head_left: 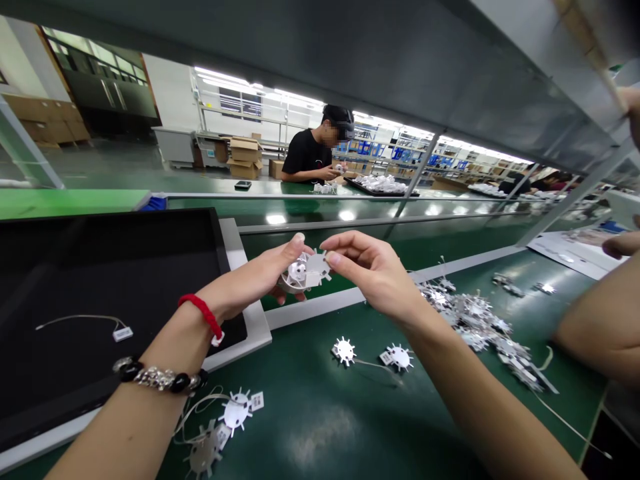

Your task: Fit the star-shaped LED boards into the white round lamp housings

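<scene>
My left hand (pixel 265 270) is closed around a white round plastic housing (pixel 291 281), thumb on top and fingertips underneath. Between thumb and forefinger, my right hand (pixel 380 273) pinches the edge of a silver toothed metal disc (pixel 316 268). The disc overlaps the housing's right side; whether it is seated inside I cannot tell. Below my hands, a toothed disc (pixel 344 351) and another with a white label (pixel 400 357) lie on the green bench (pixel 310 413). Near my left forearm are a labelled disc (pixel 237 412) with thin wires and a duller one (pixel 203 453).
A heap of toothed discs (pixel 470 317) lies beyond my right forearm. At left stands a black tray (pixel 65 267) with a wired label piece (pixel 123 334). Another person's arm (pixel 605 307) reaches in at right. Across the bench, a person (pixel 305 157) handles white parts. A shelf (pixel 350 53) hangs overhead.
</scene>
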The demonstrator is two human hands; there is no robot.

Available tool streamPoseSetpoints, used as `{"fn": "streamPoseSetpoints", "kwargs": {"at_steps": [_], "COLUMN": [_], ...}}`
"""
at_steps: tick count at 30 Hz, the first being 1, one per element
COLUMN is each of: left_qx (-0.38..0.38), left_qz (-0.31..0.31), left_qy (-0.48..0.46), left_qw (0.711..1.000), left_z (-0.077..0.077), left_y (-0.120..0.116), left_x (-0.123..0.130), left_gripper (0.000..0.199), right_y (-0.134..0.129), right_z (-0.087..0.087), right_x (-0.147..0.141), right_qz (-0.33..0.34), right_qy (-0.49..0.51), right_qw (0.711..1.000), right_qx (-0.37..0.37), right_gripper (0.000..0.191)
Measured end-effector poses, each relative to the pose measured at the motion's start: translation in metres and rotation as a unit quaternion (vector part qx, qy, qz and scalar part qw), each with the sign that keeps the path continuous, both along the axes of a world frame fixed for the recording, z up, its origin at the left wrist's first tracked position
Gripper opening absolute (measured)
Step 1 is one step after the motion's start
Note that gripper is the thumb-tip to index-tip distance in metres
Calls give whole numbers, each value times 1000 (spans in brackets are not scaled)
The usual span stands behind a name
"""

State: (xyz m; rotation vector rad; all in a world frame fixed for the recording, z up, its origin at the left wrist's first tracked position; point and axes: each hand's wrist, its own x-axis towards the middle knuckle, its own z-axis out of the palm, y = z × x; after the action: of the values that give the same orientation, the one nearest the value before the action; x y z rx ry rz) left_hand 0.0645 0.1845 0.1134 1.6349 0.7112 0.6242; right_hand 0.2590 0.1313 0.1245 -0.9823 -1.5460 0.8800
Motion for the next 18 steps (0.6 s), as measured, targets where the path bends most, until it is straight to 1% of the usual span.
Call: {"fn": "streamPoseSetpoints", "kwargs": {"at_steps": [4, 7, 10, 18], "left_qx": [10, 33, 50, 41], "left_qz": [-29, -50, -60, -70], "left_qy": [18, 32, 36, 57], "left_qw": [999, 998, 996, 995], "left_z": [-1, 1, 2, 2], "left_y": [-1, -2, -4, -2], "left_x": [-1, -2, -2, -2], "left_gripper": [72, 66, 61, 53], "right_y": [0, 0, 0, -1], "right_z": [-2, -5, -7, -7], "right_x": [-1, -2, -4, -8], "right_qz": [16, 31, 34, 11], "right_qy": [-5, -13, -29, -69], "right_qw": [1000, 999, 999, 998], "right_qx": [-1, -12, -14, -3], "right_gripper": [12, 13, 14, 14]}}
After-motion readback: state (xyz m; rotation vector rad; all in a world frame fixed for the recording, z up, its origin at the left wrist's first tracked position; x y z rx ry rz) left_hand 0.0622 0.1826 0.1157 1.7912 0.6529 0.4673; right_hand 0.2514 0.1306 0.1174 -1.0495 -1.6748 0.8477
